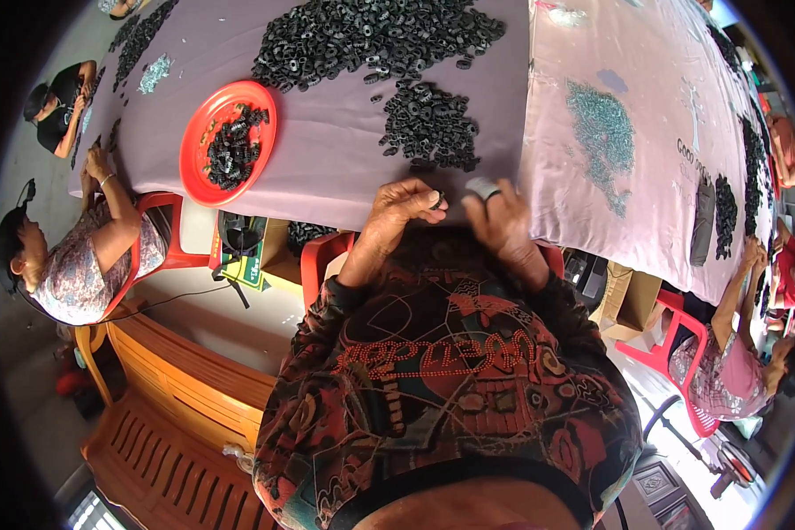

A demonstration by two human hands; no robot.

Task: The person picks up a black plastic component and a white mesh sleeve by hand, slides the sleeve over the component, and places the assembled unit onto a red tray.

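While pinched in left hand (404, 205) fingers (433, 205), black ring (439, 202), right hand (501, 221) beside

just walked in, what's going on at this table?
A person sits at a long table draped in mauve cloth, hands at its near edge. The left hand pinches a small black ring-shaped part in its fingertips; the right hand has a pale wrap on one finger, and whether it holds anything is unclear. Just ahead lies a small pile of black rings, a much bigger pile beyond. A red plate to the left holds more. Other people sit along the table.
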